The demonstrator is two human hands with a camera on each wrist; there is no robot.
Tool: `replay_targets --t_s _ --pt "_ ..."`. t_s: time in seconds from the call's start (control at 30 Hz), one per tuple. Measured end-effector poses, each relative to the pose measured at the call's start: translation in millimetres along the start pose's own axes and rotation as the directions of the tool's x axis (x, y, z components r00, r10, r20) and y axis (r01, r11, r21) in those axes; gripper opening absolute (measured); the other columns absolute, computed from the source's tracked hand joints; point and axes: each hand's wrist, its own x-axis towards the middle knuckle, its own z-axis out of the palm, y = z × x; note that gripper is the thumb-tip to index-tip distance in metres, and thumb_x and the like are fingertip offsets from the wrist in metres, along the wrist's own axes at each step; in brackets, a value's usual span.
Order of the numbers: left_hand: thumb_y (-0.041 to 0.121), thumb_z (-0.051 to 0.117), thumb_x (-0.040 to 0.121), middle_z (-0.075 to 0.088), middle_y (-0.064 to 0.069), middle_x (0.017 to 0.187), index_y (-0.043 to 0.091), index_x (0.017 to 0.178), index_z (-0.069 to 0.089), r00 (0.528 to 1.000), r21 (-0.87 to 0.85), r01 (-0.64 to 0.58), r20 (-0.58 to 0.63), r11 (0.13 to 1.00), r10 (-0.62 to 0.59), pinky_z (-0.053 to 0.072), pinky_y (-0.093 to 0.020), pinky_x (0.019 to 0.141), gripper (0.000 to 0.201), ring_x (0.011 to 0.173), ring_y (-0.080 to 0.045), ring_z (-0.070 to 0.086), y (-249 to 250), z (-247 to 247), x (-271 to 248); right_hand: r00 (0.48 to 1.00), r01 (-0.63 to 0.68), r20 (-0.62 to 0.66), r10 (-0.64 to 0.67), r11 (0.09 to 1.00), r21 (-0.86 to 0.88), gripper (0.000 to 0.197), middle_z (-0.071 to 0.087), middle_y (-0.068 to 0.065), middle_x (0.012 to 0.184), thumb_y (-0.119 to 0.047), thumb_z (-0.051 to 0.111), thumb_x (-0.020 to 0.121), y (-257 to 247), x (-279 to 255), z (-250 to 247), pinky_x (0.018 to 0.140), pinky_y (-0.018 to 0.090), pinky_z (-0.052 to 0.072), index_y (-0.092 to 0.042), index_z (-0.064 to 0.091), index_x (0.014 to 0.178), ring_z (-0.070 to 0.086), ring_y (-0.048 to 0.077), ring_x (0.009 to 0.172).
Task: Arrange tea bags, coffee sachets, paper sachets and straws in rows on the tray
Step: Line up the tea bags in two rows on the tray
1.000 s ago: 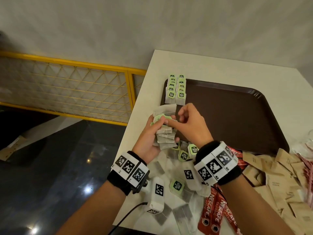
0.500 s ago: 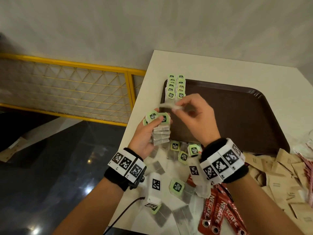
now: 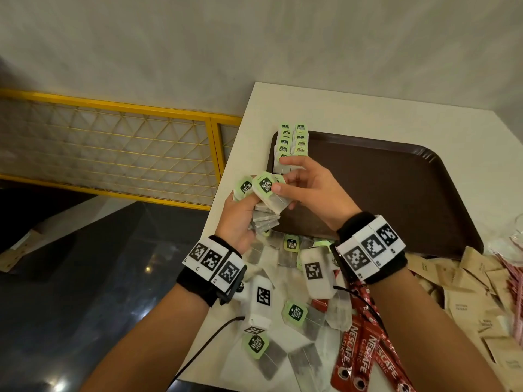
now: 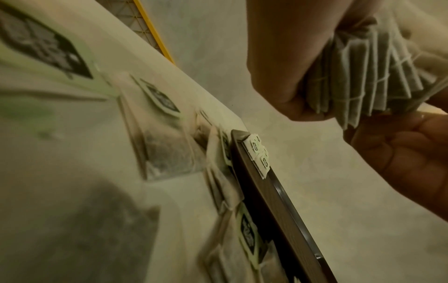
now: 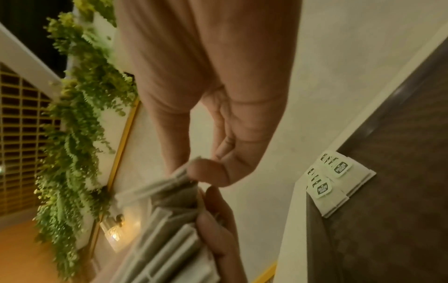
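The left hand (image 3: 236,219) is gripping a fanned stack of tea bags (image 3: 266,219) over the table's (image 3: 368,108) left edge, just before the near left corner of the brown tray (image 3: 396,193). Its fingers are curling round the stack; the head view is hiding most of them behind the bags and green tags. The right hand (image 3: 314,190) is pinching the top tea bag (image 3: 268,190) of that stack between thumb and forefinger, the other fingers curling loosely above it. In the right wrist view the thumb tip (image 5: 206,172) is pressing on the paper edges, and blur is softening the rest.

Two short rows of tea bags (image 3: 291,140) are lying overlapped in the tray's far left corner; the right hand is covering their nearest ends. Loose tea bags (image 3: 294,312) are lying scattered on the table near the wrists, partly hidden by the wrist bands. Red coffee sachets (image 3: 365,352) are running off the bottom edge, and brown paper sachets (image 3: 464,295) are heaped at the right, cut off by the frame. Thin red-striped things at the far right edge are too cropped to identify. The left wrist view is showing the table heavily smeared.
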Motion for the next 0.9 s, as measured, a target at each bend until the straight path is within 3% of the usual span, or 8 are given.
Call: replay_targets --t_s 0.1,0.2,0.3,0.4,0.53,0.67,0.77,0.9 --pt "0.022 0.057 0.091 0.071 -0.010 0.094 0.011 0.111 0.063 0.999 -0.019 0.017 0.051 1.000 -0.016 0.057 -0.033 0.067 0.024 0.076 -0.019 0.069 4 2 1 1.000 0.022 -0.022 -0.023 0.998 -0.051 0.029 0.058 0.012 0.084 -0.002 0.062 0.086 1 3 0 0.052 0.015 0.049 -0.003 0.060 0.114 0.056 0.011 0.069" --pt "0.019 0.062 0.083 0.067 -0.014 0.108 0.006 0.127 0.055 0.994 -0.036 0.023 0.109 0.999 -0.019 0.055 -0.035 0.078 0.046 0.088 -0.021 0.067 6 2 3 0.988 0.056 -0.142 -0.065 0.996 -0.063 0.027 0.058 0.012 0.084 -0.002 0.062 0.087 5 7 0 0.053 0.015 0.048 0.000 0.061 0.114 0.056 0.007 0.067" --pt "0.013 0.063 0.079 0.072 -0.007 0.092 0.011 0.115 0.062 0.994 0.001 0.033 0.103 0.999 -0.033 0.057 -0.033 0.067 0.036 0.077 -0.018 0.070 6 1 6 0.987 0.050 -0.150 -0.063 0.995 -0.089 0.032 0.057 0.017 0.088 -0.006 0.064 0.086 5 8 0 0.058 0.017 0.052 -0.005 0.060 0.117 0.056 0.013 0.075" --pt "0.008 0.059 0.088 0.071 -0.008 0.088 0.009 0.113 0.062 0.999 0.008 -0.003 0.045 1.000 0.003 0.057 -0.030 0.056 0.026 0.070 -0.018 0.070 5 3 9 0.995 0.030 -0.092 -0.044 0.988 -0.153 0.036 0.065 0.015 0.106 -0.012 0.069 0.083 5 8 4 0.081 0.028 0.054 -0.010 0.060 0.118 0.062 0.023 0.095" --pt "-0.002 0.058 0.086 0.071 -0.008 0.083 0.012 0.098 0.061 0.997 -0.053 -0.072 0.009 0.996 0.072 0.057 -0.032 0.063 0.019 0.070 -0.018 0.069 3 7 12 0.993 -0.052 -0.118 0.021 0.962 -0.267 0.052 0.065 0.007 0.101 -0.024 0.072 0.080 14 16 -5 0.095 0.040 0.049 -0.014 0.054 0.128 0.062 0.025 0.100" --pt "-0.004 0.057 0.087 0.072 -0.009 0.085 0.015 0.098 0.061 0.997 -0.101 -0.079 -0.001 0.992 0.079 0.058 -0.029 0.061 0.022 0.073 -0.019 0.070 9 8 18 0.982 -0.068 -0.187 0.031 0.978 -0.198 0.042 0.061 0.007 0.096 -0.019 0.070 0.082 15 17 -19 0.099 0.042 0.047 -0.012 0.061 0.122 0.061 0.024 0.096" --pt "-0.002 0.057 0.088 0.072 -0.007 0.090 0.016 0.103 0.064 0.996 -0.084 -0.082 0.017 0.993 0.083 0.058 -0.029 0.065 0.025 0.078 -0.018 0.070 14 12 20 0.970 -0.015 -0.241 0.019 1.000 0.018 0.021 0.066 0.016 0.104 -0.013 0.066 0.085 9 16 -17 0.093 0.040 0.050 -0.013 0.068 0.106 0.061 0.024 0.095" --pt "0.000 0.056 0.089 0.073 -0.005 0.090 0.017 0.102 0.065 0.992 -0.042 -0.105 0.058 0.994 0.108 0.058 -0.031 0.070 0.023 0.081 -0.017 0.070 15 18 20 0.951 -0.062 -0.268 0.157 0.942 0.330 0.006 0.064 0.010 0.090 -0.014 0.065 0.086 8 21 -9 0.063 0.026 0.050 -0.012 0.062 0.082 0.061 0.016 0.078"
